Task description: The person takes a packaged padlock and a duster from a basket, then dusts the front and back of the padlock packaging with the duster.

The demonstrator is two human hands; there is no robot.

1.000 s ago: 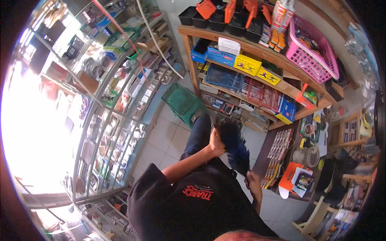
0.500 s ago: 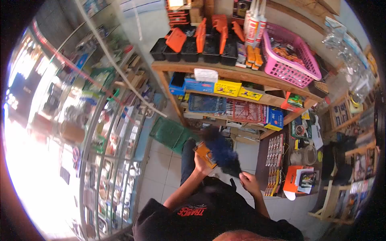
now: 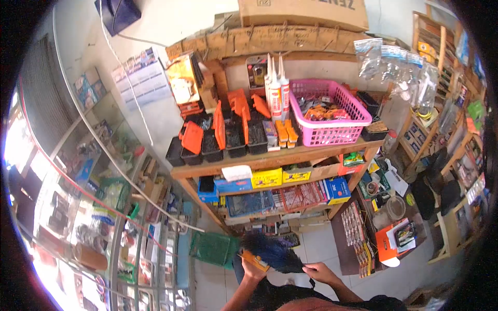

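My left hand (image 3: 252,270) is closed around a small orange-yellow box (image 3: 255,260) low in the head view. A dark blue-black feather duster (image 3: 277,255) lies across the top of that box, its bristles against or just above it; contact is hard to tell. At the duster's right end my right hand (image 3: 320,272) grips the thin handle, fingers wrapped round it. Just beyond the box and duster, on the tiled floor, is a green plastic crate (image 3: 210,250).
A wooden shelf (image 3: 270,158) stands ahead, bearing black bins (image 3: 236,142) with orange lids, sealant tubes (image 3: 277,93) and a pink basket (image 3: 334,136). Glass display shelving (image 3: 129,249) runs along the left. To the right, a brown table (image 3: 345,254) carries packets and an orange box (image 3: 386,243).
The view has tilted upward, so the shelf and wall show more and my hands sit lower. The duster is still in my right hand and the box in my left.
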